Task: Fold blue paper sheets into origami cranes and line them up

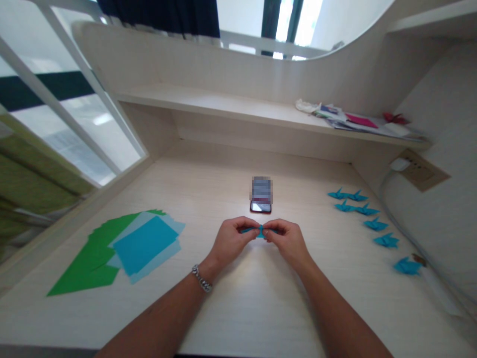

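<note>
Between my hands is a small piece of folded blue origami paper (261, 231), mostly covered by the fingers. My left hand (235, 237) pinches its left side, and a chain bracelet circles that wrist. The right side is pinched by my right hand (286, 238). Both hands are close together over the middle of the desk. Just beyond them lies a phone (261, 199) with its screen lit. To the right, several folded blue paper cranes (375, 224) stand in a loose row.
Blue paper sheets (146, 244) and green paper sheets (87, 261) lie on the left of the desk (223, 308). A shelf (223, 107) runs along the back, holding papers (357, 122). A cable (395, 211) hangs from the wall socket (421, 169) at right.
</note>
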`<state>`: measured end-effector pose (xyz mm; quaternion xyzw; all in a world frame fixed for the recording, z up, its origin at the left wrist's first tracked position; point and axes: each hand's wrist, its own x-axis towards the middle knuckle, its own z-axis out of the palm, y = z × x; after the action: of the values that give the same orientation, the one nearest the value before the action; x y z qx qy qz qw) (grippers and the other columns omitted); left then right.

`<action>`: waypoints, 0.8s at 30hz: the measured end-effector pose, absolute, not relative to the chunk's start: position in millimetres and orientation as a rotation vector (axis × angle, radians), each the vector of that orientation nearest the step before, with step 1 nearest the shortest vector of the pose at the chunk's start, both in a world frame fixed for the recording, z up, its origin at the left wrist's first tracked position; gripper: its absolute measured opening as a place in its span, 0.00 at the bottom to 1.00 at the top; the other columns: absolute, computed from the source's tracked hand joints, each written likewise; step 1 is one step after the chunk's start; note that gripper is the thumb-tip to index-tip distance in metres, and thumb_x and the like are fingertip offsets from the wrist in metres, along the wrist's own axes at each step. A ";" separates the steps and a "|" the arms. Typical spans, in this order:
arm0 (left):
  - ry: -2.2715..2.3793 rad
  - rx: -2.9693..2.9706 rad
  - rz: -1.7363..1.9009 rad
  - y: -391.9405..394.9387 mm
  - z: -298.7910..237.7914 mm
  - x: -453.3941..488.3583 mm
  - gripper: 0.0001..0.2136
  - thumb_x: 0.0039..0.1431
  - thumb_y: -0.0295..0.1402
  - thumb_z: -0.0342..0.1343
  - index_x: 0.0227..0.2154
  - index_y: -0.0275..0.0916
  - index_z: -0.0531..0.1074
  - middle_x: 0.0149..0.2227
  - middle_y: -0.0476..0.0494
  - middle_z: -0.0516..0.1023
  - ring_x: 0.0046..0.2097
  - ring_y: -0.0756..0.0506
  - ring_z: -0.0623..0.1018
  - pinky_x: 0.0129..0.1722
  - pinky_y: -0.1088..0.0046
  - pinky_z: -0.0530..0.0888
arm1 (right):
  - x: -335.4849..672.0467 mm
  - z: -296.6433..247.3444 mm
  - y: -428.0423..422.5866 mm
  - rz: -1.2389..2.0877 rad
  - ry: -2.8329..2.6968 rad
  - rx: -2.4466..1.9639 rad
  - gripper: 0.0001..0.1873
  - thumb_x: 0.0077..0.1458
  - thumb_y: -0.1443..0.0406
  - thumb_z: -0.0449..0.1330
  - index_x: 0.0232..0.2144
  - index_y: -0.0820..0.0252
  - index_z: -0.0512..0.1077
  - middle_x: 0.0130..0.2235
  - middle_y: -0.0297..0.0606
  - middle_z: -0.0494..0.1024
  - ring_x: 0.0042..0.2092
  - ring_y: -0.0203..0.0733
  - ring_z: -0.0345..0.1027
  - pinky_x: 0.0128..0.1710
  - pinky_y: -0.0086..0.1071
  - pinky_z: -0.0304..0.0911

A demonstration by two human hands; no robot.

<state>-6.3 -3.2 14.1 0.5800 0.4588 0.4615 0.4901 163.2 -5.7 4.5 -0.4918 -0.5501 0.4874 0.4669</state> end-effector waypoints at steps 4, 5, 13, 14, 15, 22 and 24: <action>1.107 1.425 1.098 -4.6 17.2 -4.8 0.04 0.47 0.29 0.62 0.28 0.36 0.78 0.29 0.43 0.80 0.31 0.46 0.78 0.35 0.71 0.75 | 163.8 5.4 -6.9 1.190 -1.391 -1.212 0.07 0.41 0.65 0.65 0.28 0.61 0.76 0.28 0.36 0.78 0.28 0.38 0.69 0.30 0.31 0.66; 1.098 1.427 1.091 -4.8 17.5 -4.6 0.04 0.47 0.29 0.62 0.28 0.36 0.78 0.29 0.43 0.80 0.31 0.46 0.77 0.35 0.71 0.74 | 164.0 5.8 -7.3 1.196 -1.391 -1.210 0.07 0.42 0.65 0.65 0.27 0.61 0.76 0.28 0.36 0.78 0.28 0.38 0.69 0.31 0.31 0.66; 1.079 1.425 1.048 -4.9 17.8 -5.2 0.04 0.46 0.26 0.60 0.27 0.36 0.78 0.28 0.45 0.80 0.30 0.47 0.77 0.33 0.72 0.74 | 162.5 8.4 -8.3 1.324 -1.298 -1.178 0.07 0.39 0.65 0.66 0.25 0.61 0.76 0.25 0.36 0.77 0.26 0.38 0.70 0.29 0.33 0.68; 1.086 1.422 1.048 -5.0 18.1 -5.2 0.04 0.46 0.26 0.59 0.27 0.36 0.78 0.27 0.45 0.79 0.29 0.47 0.76 0.32 0.72 0.73 | 161.8 9.4 -8.6 1.340 -1.270 -1.172 0.07 0.38 0.65 0.67 0.25 0.61 0.76 0.24 0.35 0.77 0.26 0.37 0.70 0.29 0.33 0.68; 1.092 1.419 1.050 -5.0 18.4 -5.1 0.04 0.45 0.25 0.59 0.26 0.36 0.78 0.26 0.45 0.79 0.29 0.48 0.76 0.31 0.72 0.73 | 161.1 10.7 -9.1 1.359 -1.239 -1.166 0.08 0.37 0.65 0.67 0.24 0.61 0.76 0.24 0.35 0.77 0.25 0.38 0.70 0.29 0.33 0.69; 1.089 1.463 1.049 -5.1 18.9 -7.1 0.05 0.46 0.24 0.57 0.26 0.37 0.78 0.26 0.46 0.79 0.29 0.48 0.75 0.31 0.74 0.72 | 160.7 16.4 -12.4 1.480 -1.116 -1.118 0.11 0.37 0.62 0.68 0.27 0.60 0.77 0.27 0.35 0.78 0.29 0.39 0.72 0.30 0.35 0.72; 1.081 1.494 1.044 -5.1 17.9 -7.9 0.05 0.47 0.25 0.58 0.27 0.37 0.78 0.28 0.46 0.79 0.30 0.47 0.76 0.33 0.73 0.72 | 161.3 14.9 -12.0 1.488 -1.105 -1.112 0.11 0.39 0.60 0.68 0.27 0.61 0.77 0.27 0.35 0.77 0.28 0.38 0.71 0.30 0.35 0.72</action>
<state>-7.9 -5.1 17.9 0.6148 0.4450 0.4298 0.4891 161.3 -12.0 14.9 -0.4537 -0.4510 0.6075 0.4708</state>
